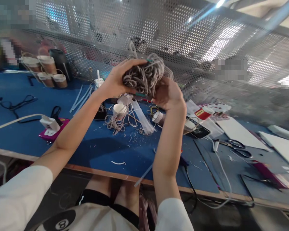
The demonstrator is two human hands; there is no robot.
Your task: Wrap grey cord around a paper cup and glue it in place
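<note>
A thick bundle of grey-white cord (144,75) is held up above the back of the table. My left hand (117,78) wraps round its left side, thumb below and fingers over the top. On the other side my right hand (170,93) has its fingers curled against the bundle, with the fingertips partly hidden. Below the bundle, a white paper cup (119,110) stands among loose loops of thin cord (117,124). Beside them lies a clear plastic strip (142,118).
Brown-and-white cups with cord handles (47,64) stand at the back left by a black bottle (61,62). A white plug adapter (49,123) is at the left. Black scissors (233,144), a phone (199,130) and white boards (242,131) lie right. A perforated metal screen (125,29) rises behind.
</note>
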